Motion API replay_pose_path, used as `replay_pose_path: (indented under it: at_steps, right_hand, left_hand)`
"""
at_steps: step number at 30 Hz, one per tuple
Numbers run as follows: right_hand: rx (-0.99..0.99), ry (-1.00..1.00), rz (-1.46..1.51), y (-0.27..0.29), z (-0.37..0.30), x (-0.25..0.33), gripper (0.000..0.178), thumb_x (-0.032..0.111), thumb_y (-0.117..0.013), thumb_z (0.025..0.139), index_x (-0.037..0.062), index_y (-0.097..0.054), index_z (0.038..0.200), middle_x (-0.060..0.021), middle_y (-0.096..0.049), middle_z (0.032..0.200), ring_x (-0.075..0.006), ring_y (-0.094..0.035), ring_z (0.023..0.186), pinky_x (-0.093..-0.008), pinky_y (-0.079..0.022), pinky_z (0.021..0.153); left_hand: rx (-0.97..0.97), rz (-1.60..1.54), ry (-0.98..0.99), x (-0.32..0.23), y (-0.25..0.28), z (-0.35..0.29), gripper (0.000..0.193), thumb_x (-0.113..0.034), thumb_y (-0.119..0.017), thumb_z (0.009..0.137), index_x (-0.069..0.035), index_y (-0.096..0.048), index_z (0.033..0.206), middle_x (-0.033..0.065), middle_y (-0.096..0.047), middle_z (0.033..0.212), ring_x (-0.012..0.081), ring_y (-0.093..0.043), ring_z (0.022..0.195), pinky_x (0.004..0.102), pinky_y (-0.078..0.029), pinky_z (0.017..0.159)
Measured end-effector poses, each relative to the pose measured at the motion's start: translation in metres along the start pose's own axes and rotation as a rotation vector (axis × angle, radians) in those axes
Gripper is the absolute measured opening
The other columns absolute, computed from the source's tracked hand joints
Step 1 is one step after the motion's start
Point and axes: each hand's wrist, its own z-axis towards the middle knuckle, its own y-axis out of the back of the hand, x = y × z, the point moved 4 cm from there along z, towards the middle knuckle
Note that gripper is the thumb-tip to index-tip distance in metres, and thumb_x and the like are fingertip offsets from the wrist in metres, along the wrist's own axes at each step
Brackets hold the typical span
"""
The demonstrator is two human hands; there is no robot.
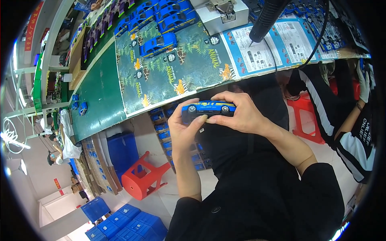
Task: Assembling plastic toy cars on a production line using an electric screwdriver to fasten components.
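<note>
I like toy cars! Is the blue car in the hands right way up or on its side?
On its side: the blue toy car shows both wheels and its whole flank to the camera.

The person wears a black top with long sleeves pushed up to the elbows; the left hand (183,128) and right hand (237,114) are bare, without gloves

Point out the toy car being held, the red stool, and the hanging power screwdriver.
toy car (209,107): head view, blue side.
red stool (140,180): head view, seat.
power screwdriver (267,18): head view, black body.
</note>
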Motion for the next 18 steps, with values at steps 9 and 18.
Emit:
replay_pose_path:
  at_steps: [9, 18]
  right_hand:
    - [-0.027, 0.209, -0.168, 0.001, -0.002, 0.009, 0.051, 0.025, -0.089, 0.074, -0.0034, -0.067, 0.110, -0.0165, -0.072, 0.097, -0.0285, -0.072, 0.089, -0.0339, -0.055, 0.079]
    - [-0.030, 0.222, -0.123, 0.003, -0.001, 0.006, 0.044, 0.021, -0.089, 0.073, -0.0042, -0.069, 0.103, -0.0163, -0.073, 0.090, -0.0265, -0.072, 0.081, -0.0327, -0.054, 0.074]
  left_hand:
    - [0.007, 0.092, -0.100, -0.006, -0.001, -0.002, 0.037, 0.001, -0.081, 0.078, 0.004, -0.068, 0.113, 0.0097, -0.073, 0.102, 0.0110, -0.067, 0.090, 0.0250, -0.054, 0.080]
    - [0.004, 0.235, -0.162, -0.004, -0.002, -0.002, 0.032, -0.003, -0.081, 0.080, 0.004, -0.070, 0.109, 0.0076, -0.073, 0.097, 0.0105, -0.066, 0.088, 0.0248, -0.053, 0.080]
